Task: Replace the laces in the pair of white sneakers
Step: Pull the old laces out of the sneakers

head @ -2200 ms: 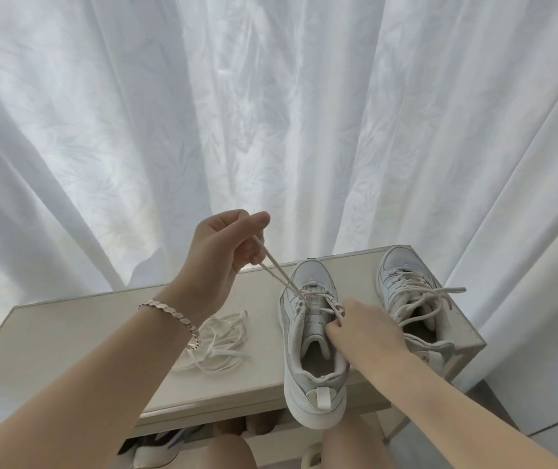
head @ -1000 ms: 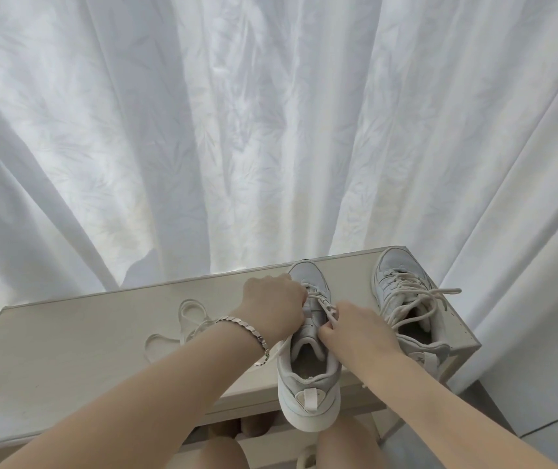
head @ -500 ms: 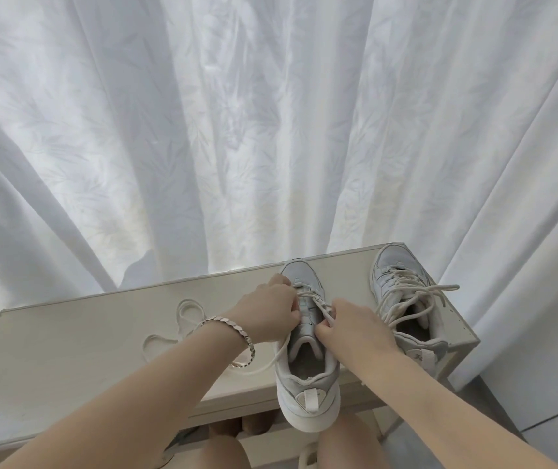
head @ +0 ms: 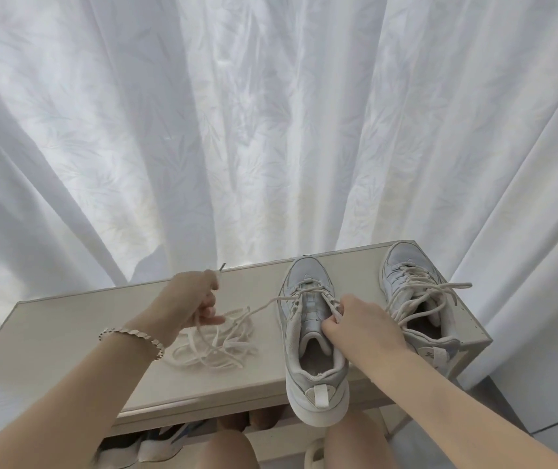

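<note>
Below the white curtain (head: 271, 130), the pale shelf top (head: 67, 326) carried both shoes at about 5 o'clock. The right-hand sneaker (head: 403, 262) was fully laced but untied and the middle sneaker (head: 304, 269) was threaded only through its lower eyelets, so we judged the job roughly half done. A loose lace (head: 213, 350) lay heaped at the middle sneaker's 9 o'clock, where our left hand (head: 186, 299) pinched the working lace (head: 271, 301) drawn sideways; our right hand (head: 365, 323) gripped it at the eyelets.

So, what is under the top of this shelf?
A dark and white shoe shows under the shelf top; something brown beside it is unclear. The forearm and knees cover the rest.
</note>
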Demonstrator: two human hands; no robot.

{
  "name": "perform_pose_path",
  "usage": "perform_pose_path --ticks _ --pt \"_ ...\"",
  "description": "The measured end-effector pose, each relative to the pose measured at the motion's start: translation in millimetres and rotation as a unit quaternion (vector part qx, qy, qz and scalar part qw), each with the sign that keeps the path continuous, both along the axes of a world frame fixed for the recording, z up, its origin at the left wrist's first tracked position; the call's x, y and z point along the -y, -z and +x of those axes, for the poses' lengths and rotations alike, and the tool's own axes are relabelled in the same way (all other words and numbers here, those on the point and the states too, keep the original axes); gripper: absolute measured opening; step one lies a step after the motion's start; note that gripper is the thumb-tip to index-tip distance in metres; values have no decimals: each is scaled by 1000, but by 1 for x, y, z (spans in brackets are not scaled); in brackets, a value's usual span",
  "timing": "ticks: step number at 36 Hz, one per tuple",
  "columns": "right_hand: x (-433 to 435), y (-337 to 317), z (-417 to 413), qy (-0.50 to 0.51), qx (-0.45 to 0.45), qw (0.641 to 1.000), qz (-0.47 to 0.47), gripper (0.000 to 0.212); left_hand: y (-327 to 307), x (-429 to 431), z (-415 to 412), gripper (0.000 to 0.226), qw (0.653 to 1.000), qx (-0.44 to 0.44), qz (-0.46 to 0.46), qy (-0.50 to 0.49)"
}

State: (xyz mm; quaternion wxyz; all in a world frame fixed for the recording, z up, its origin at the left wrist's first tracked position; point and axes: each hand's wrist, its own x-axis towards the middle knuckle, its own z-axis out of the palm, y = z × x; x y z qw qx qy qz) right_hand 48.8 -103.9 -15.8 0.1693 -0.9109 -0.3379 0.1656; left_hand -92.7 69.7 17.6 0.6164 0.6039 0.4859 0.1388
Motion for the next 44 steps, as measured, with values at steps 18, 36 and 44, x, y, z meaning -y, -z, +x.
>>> perform_pose_path --ticks 18,36,44 --pt "-15 -20 33 -211 14 974 86 34 38 73 69 21 897 -169 360 195" --pt "-46 -2 36 -191 104 976 31 16 56 75 57 25 918 -64 378 104" --pt "-44 7 53 63 -83 984 147 27 59 74 58 20 920 -52 375 98"
